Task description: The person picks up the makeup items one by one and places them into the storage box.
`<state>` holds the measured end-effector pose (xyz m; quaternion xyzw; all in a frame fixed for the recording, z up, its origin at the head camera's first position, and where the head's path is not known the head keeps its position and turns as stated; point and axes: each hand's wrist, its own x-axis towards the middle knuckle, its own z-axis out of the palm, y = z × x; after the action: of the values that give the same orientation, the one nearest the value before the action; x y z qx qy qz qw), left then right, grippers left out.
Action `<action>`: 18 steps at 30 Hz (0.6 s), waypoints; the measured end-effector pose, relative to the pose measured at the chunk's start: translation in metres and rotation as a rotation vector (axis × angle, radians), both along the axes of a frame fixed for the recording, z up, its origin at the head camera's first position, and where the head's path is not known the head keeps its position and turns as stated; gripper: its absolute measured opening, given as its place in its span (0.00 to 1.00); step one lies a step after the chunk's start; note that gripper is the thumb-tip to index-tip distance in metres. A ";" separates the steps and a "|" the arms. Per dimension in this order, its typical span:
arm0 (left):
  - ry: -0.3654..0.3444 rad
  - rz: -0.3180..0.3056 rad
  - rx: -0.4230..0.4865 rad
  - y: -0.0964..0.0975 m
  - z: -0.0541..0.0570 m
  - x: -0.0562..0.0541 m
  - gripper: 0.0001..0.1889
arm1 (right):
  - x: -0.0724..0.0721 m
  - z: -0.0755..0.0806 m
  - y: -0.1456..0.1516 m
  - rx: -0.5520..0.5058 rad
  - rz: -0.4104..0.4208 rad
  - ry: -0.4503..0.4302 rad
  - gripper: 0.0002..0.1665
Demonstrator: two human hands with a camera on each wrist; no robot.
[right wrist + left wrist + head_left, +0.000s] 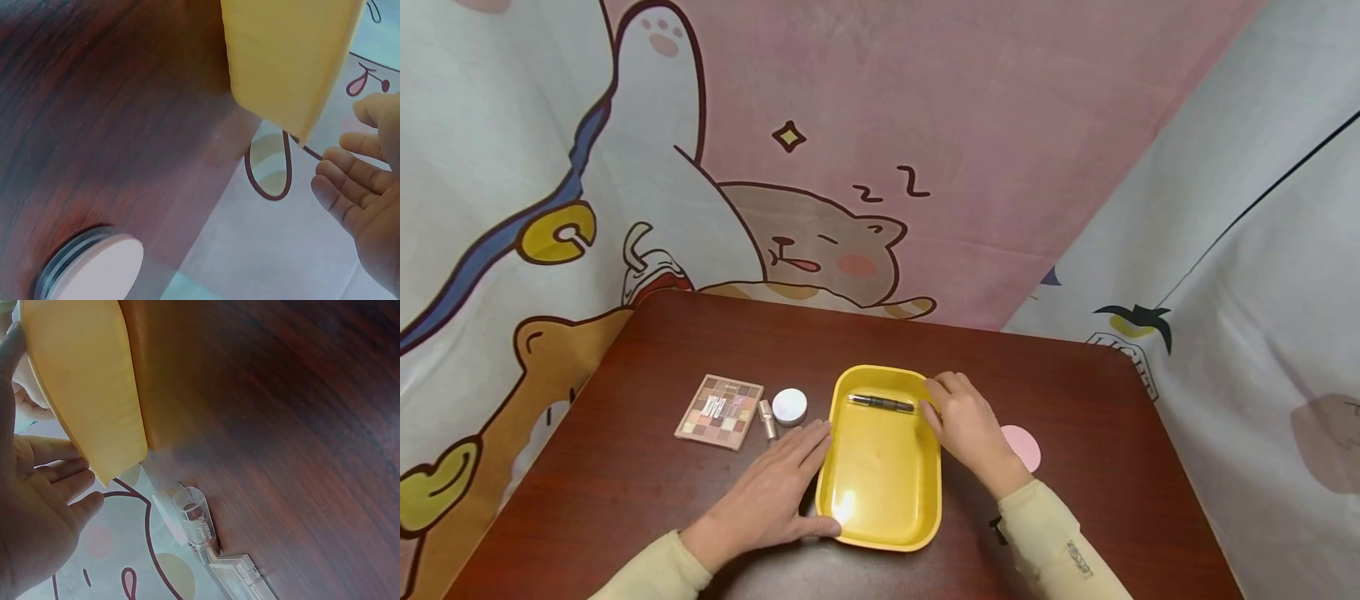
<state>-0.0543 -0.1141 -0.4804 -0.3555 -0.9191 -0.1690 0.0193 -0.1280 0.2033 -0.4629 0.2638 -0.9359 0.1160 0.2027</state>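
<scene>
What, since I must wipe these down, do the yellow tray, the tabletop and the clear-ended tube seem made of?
Yellow tray: likely plastic, glossy, given the bright highlight and smooth rounded corners. Tabletop: wood or wood-look laminate, with grain streaks and a soft sheen. Clear-ended tube: shiny, its transparent end plastic or glass.

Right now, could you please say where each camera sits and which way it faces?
Head: worn on the head, facing forward and down at the yellow tray; left hand, right hand and sleeves show.
Left wrist: worn there, facing the tray's outside and a clear-capped lipstick; left hand and, apparently, right fingers show.
Right wrist: worn there, facing the tray's outside and a pink-topped round container; right hand shows.
Both wrist views share the yellow tray and patterned cloth.
</scene>
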 end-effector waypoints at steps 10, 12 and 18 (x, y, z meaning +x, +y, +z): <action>-0.002 0.001 0.002 0.000 0.000 -0.001 0.59 | 0.011 0.002 0.021 -0.029 -0.065 -0.007 0.18; -0.003 0.000 0.003 0.001 0.000 -0.001 0.59 | 0.013 0.001 0.026 -0.035 -0.075 -0.015 0.19; -0.001 -0.004 -0.004 0.000 0.001 0.000 0.59 | 0.019 -0.005 0.038 -0.036 -0.115 -0.035 0.20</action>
<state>-0.0545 -0.1140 -0.4799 -0.3573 -0.9187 -0.1672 0.0176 -0.1087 0.2415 -0.4675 0.2038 -0.9506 0.1257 0.1973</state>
